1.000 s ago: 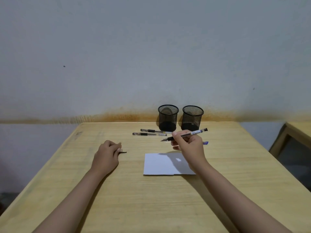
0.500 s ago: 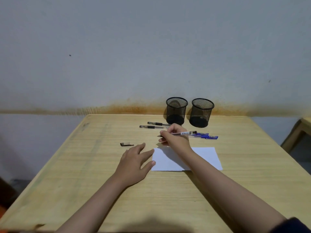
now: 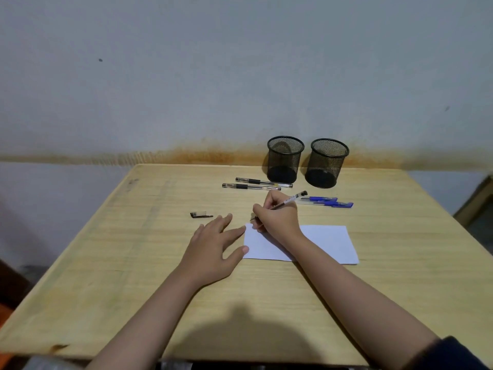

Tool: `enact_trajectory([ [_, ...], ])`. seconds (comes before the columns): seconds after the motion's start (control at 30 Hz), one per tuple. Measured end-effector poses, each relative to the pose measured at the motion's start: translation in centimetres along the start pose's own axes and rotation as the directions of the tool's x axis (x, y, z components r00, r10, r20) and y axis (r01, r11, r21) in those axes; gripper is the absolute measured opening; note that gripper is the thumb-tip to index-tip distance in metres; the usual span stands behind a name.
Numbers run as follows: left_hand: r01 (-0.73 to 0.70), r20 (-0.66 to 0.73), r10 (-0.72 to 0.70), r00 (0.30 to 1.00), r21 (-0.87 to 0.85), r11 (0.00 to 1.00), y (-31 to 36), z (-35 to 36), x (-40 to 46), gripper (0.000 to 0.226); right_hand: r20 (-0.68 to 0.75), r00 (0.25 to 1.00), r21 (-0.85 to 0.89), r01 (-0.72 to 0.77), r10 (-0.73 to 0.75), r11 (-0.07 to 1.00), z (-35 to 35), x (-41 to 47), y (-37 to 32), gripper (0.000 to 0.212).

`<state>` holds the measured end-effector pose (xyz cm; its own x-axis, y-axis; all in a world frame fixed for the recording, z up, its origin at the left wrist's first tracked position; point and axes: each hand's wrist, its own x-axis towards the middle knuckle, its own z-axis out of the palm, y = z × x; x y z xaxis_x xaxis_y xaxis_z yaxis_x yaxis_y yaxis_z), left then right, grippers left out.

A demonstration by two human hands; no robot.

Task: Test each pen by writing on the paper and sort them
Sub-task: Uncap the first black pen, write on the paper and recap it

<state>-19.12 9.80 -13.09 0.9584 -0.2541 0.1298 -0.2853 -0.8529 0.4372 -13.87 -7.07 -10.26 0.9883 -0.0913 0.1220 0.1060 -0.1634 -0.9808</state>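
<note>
My right hand (image 3: 277,218) grips an uncapped black pen (image 3: 293,198), its tip down by the far left corner of the white paper (image 3: 322,243). My left hand (image 3: 213,247) lies flat with spread fingers, its fingertips touching the paper's left edge. The pen's black cap (image 3: 200,215) rests on the table to the left. Two black pens (image 3: 253,184) lie in front of the cups. Two blue pens (image 3: 326,202) lie just right of my right hand. Two black mesh cups (image 3: 285,159) (image 3: 327,162) stand side by side at the back.
The wooden table (image 3: 133,276) stands against a grey wall with a rust-coloured stain line. Part of another piece of wooden furniture (image 3: 477,206) shows at the right edge.
My right hand has lowered the pen from the air to the paper's corner. My left hand let go of the cap, moved right and opened flat at the paper's edge.
</note>
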Motion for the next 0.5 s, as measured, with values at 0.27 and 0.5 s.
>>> enact_trajectory([
  [0.27,-0.014,0.050,0.012,0.999,0.026,1.000,0.22,-0.31,-0.27,0.068,0.059,0.998,-0.102,0.027,-0.021,0.994,0.26,0.31,0.26,0.025],
  [0.5,-0.025,0.074,0.021,0.997,0.050,0.998,0.50,-0.49,-0.40,0.069,0.112,0.993,-0.108,0.037,-0.025,0.993,0.34,0.37,0.28,0.024],
])
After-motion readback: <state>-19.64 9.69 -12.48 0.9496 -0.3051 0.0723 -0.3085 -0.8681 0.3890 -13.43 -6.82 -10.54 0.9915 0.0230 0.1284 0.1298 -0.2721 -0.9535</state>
